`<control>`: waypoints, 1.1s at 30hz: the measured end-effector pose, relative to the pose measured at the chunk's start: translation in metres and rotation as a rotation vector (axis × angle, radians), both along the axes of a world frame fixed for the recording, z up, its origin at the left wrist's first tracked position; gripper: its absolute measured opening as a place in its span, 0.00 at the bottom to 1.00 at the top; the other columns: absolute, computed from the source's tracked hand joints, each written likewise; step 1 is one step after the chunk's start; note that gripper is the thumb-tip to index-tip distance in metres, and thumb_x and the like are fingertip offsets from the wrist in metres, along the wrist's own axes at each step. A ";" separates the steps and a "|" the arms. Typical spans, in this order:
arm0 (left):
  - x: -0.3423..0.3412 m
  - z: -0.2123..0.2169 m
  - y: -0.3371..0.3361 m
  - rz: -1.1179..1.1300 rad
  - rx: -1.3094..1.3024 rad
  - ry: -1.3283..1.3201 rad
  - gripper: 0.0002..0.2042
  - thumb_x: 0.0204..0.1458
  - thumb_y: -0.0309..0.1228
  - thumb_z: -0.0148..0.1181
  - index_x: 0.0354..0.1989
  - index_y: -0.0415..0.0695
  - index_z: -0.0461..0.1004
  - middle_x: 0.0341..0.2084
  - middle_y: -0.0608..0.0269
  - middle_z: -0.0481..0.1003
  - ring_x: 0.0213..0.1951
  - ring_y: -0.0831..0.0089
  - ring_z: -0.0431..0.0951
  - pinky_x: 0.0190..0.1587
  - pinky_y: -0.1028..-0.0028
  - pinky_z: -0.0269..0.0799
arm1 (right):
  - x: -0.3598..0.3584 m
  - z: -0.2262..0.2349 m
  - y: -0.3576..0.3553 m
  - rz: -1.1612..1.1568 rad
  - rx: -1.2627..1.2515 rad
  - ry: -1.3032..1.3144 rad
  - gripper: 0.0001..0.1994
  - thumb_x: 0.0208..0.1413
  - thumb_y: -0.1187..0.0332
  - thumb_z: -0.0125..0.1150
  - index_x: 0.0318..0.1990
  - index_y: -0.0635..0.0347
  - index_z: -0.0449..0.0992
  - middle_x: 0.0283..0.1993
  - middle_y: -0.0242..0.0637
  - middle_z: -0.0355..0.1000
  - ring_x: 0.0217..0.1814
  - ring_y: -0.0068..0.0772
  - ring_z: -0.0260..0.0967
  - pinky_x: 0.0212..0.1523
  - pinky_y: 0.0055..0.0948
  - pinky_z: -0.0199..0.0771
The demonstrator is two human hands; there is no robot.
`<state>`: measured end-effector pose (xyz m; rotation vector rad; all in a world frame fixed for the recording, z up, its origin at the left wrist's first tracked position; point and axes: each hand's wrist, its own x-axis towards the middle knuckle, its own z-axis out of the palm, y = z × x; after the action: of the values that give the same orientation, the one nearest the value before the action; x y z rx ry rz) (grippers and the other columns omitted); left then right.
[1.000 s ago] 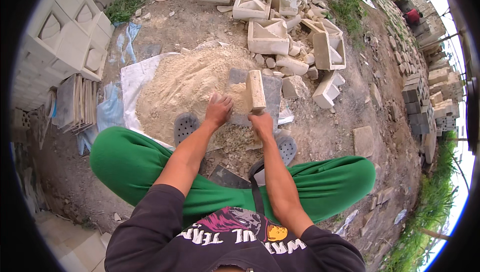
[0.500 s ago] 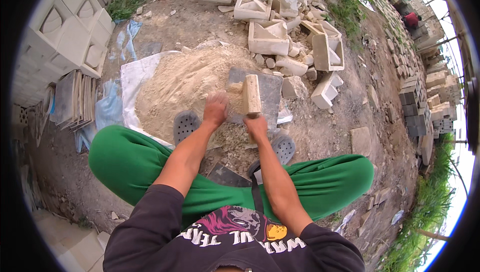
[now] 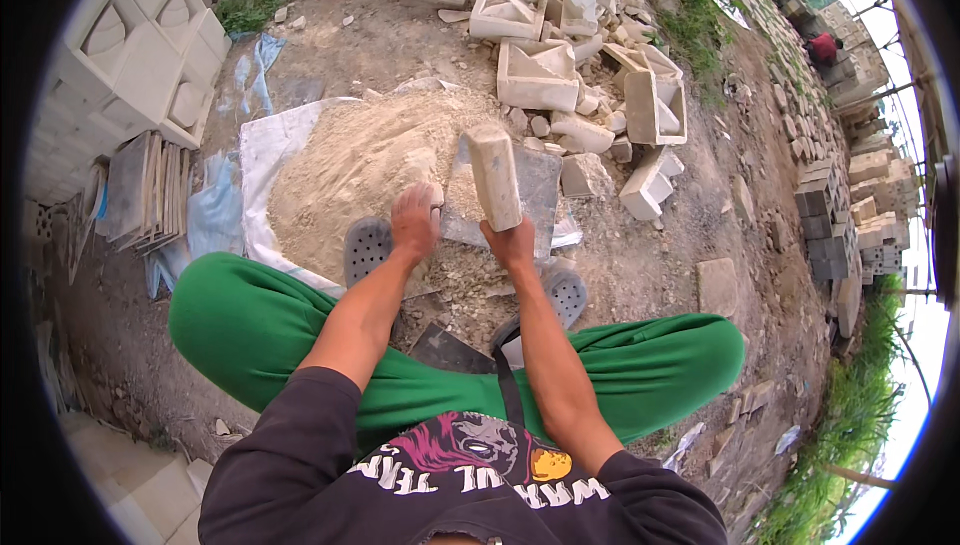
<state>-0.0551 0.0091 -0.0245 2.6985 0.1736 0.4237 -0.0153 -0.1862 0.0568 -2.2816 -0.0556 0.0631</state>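
Note:
My right hand (image 3: 510,242) is closed round the near end of a pale, dusty oblong block (image 3: 493,175), raised and tilted above a dark flat slab (image 3: 537,190). Whether the block has a handle is hidden by the hand. My left hand (image 3: 414,225) is closed at the slab's left edge, and a small pale stone chunk (image 3: 436,195) shows at its fingertips. Sandy crushed material (image 3: 462,195) lies on the slab between the hands. Beyond my left hand a large heap of tan grit (image 3: 350,160) spreads over a white sheet (image 3: 258,160).
Broken cast blocks (image 3: 537,75) and rubble are piled beyond the slab. Pale blocks (image 3: 135,40) stand stacked at far left, beside leaning thin boards (image 3: 150,190) and blue plastic (image 3: 215,210). My shoes (image 3: 367,248) flank the work. At far right, a person in red (image 3: 824,49) is among block stacks.
My right hand has lifted the oblong block off the slab and tilted its far end leftward. My left hand has drawn slightly left and nearer to me.

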 end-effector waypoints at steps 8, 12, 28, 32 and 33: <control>0.010 0.002 -0.003 0.072 -0.044 0.078 0.23 0.52 0.33 0.58 0.59 0.48 0.71 0.59 0.57 0.69 0.63 0.58 0.65 0.63 0.57 0.60 | -0.005 -0.038 -0.022 -0.134 -0.175 0.405 0.20 0.42 0.55 0.68 0.36 0.63 0.83 0.32 0.51 0.80 0.35 0.48 0.81 0.39 0.41 0.78; 0.004 0.005 0.000 0.053 -0.031 0.105 0.23 0.52 0.32 0.59 0.59 0.47 0.71 0.59 0.57 0.69 0.62 0.57 0.65 0.63 0.57 0.60 | 0.002 -0.008 -0.020 -0.134 -0.064 0.412 0.21 0.44 0.54 0.68 0.42 0.60 0.82 0.39 0.49 0.81 0.44 0.55 0.79 0.45 0.45 0.76; 0.000 0.000 0.003 -0.079 0.031 0.031 0.22 0.49 0.33 0.64 0.55 0.48 0.74 0.60 0.55 0.68 0.64 0.57 0.64 0.66 0.55 0.56 | -0.003 -0.029 -0.010 -0.022 -0.175 0.432 0.19 0.40 0.55 0.70 0.34 0.61 0.83 0.30 0.49 0.80 0.36 0.48 0.81 0.38 0.41 0.77; -0.003 0.011 -0.005 -0.188 0.007 -0.008 0.18 0.48 0.35 0.66 0.49 0.48 0.77 0.57 0.57 0.69 0.64 0.59 0.64 0.66 0.55 0.55 | 0.012 0.001 -0.016 -0.141 -0.060 0.197 0.18 0.41 0.58 0.70 0.34 0.65 0.82 0.29 0.48 0.80 0.34 0.45 0.81 0.36 0.39 0.77; -0.003 0.010 -0.005 -0.186 0.005 -0.005 0.18 0.48 0.35 0.66 0.49 0.48 0.77 0.57 0.57 0.69 0.64 0.59 0.64 0.66 0.55 0.55 | 0.014 0.004 -0.018 -0.186 0.015 0.121 0.19 0.42 0.58 0.70 0.34 0.66 0.81 0.30 0.52 0.79 0.36 0.52 0.80 0.37 0.43 0.77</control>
<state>-0.0585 0.0046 -0.0146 2.6874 -0.0794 0.3753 -0.0015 -0.2038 0.0605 -2.2529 0.2189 0.1026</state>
